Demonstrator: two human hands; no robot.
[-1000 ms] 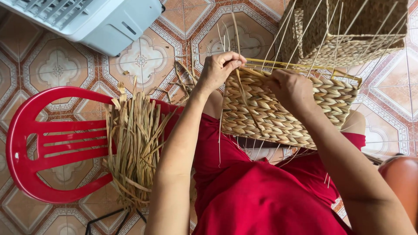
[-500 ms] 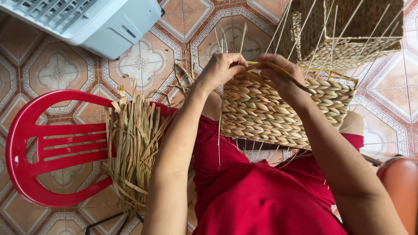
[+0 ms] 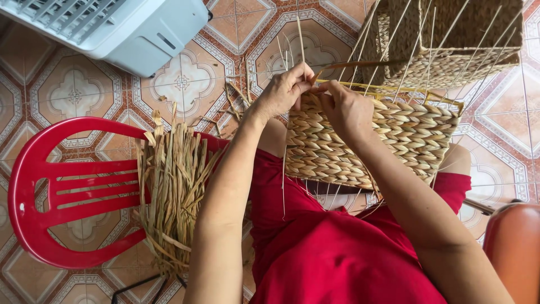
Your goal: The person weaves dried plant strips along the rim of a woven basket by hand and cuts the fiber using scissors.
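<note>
Left hand closed, pinching a thin straw strand at top edge of half-woven basket panel. Right hand closed too, fingers curled over same top edge just beside left hand, gripping weave and a strand; thumb tips nearly touching. Basket panel tan, braided rows, resting on lap over red garment, tilted toward floor. Thin upright stakes sticking out above and below panel. Second woven basket further off on tiled floor, upper right, stakes poking up, near but apart from held panel. Bundle of dried straw lying across seat edge of red plastic chair, left of left forearm. White plastic appliance with slatted grille at upper left on floor. Orange-brown rounded object at right edge, cannot tell what.
</note>
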